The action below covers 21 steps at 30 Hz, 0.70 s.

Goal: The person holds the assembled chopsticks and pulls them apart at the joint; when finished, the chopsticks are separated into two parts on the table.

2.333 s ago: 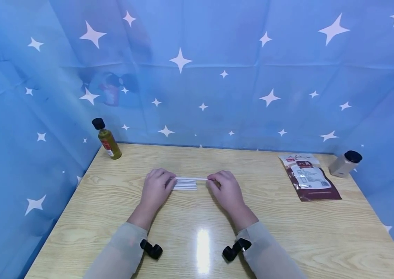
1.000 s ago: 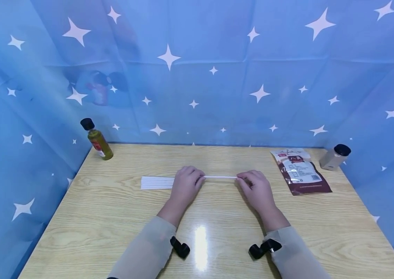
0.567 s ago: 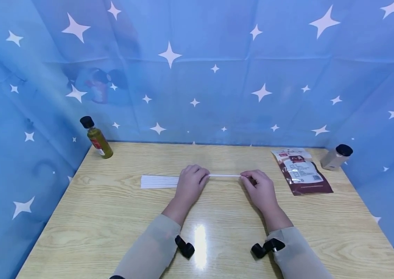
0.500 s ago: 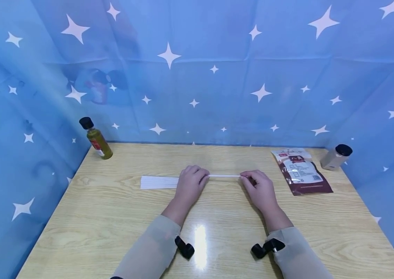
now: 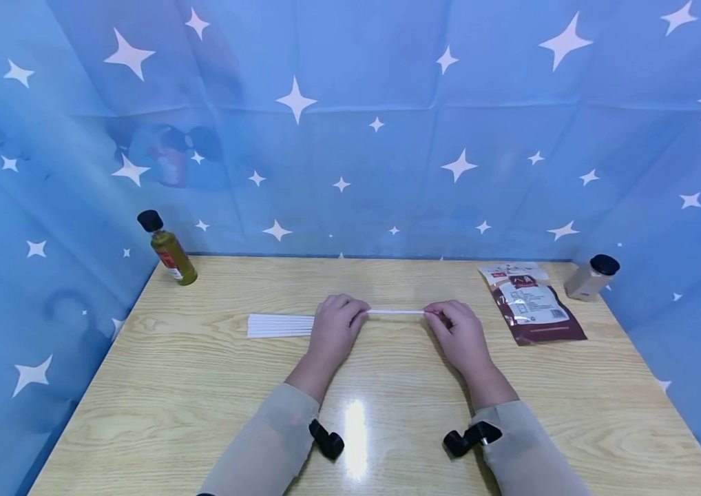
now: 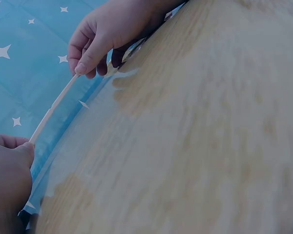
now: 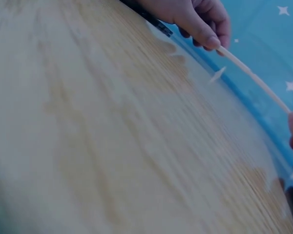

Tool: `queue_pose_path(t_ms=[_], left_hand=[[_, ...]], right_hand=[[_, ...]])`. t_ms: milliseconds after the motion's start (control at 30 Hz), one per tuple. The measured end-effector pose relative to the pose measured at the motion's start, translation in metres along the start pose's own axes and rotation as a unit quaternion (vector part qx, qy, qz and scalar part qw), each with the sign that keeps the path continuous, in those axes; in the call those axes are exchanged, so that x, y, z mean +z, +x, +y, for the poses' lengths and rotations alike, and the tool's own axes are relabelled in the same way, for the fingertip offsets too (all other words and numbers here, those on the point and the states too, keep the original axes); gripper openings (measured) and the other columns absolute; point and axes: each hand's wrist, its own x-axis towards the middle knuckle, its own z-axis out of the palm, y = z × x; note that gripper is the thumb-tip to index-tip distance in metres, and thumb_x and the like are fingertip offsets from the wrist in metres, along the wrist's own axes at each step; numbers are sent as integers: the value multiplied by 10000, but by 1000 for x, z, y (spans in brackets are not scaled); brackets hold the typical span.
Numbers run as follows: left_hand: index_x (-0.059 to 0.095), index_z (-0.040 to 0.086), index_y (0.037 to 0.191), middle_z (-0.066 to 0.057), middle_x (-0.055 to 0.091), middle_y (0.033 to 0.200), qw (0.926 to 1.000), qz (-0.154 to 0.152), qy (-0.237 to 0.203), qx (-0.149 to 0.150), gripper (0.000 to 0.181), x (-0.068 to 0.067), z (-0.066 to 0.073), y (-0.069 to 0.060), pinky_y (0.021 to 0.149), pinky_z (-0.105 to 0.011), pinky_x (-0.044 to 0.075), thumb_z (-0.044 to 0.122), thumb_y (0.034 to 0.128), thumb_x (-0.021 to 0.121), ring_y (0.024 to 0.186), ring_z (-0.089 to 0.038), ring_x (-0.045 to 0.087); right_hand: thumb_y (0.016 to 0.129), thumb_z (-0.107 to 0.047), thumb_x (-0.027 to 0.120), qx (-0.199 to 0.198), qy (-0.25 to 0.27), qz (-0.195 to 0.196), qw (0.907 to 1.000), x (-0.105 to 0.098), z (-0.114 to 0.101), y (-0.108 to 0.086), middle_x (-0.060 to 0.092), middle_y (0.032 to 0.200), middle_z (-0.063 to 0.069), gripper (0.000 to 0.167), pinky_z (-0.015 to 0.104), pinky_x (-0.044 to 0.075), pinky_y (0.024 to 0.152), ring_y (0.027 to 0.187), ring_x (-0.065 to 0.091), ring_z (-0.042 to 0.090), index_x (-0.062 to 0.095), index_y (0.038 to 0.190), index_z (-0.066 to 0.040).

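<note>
One thin white strip (image 5: 396, 312) sits between left hand (image 5: 333, 329), pinching its nine o'clock end, and right hand (image 5: 458, 337), pinching its three o'clock end, not yet let go, while row of white strips (image 5: 279, 326) on counter (image 5: 202, 393) at left hand's nine o'clock looks already lined up.

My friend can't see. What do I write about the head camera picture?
A person's left-hand grip and right-hand grip hold a thin white strip between them over a wooden table. More white strips lie to the left. At back left is an olive bottle; at back right, a packet and a jar; behind, a blue starry curtain.
</note>
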Motion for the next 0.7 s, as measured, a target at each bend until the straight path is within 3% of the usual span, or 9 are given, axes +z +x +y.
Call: queue_pose_path(t_ms=[167, 467, 700], left_hand=[[822, 200, 1087, 26, 745, 1062, 9999, 115, 44, -6, 106, 2, 1, -1, 939, -427, 523, 252, 1031, 749, 1040, -210, 657], [849, 204, 1038, 16, 755, 1001, 9985, 453, 292, 96, 77, 2, 1, 2, 861, -421, 543, 240, 980, 815, 959, -212, 670], [859, 189, 1004, 9, 753, 957, 9957, 762, 525, 52, 75, 3, 0, 6, 798, -420, 545, 233, 944, 854, 891, -221, 672]], right_hand=[[1003, -89, 766, -81, -90, 106, 9999, -3, 4, -1, 736, 1015, 58, 72, 388, 452, 754, 884, 579, 218, 798, 1067, -98], [1028, -137, 742, 175, -305, -141, 9993, -19, 19, 5, 698, 1141, 152, 105, 587, 467, 985, 1119, 611, 402, 786, 1103, -77], [1022, -123, 748, 277, -371, -45, 9989, -30, 34, 5, 693, 1151, 183, 111, 602, 434, 1002, 1127, 596, 411, 786, 1104, -58]])
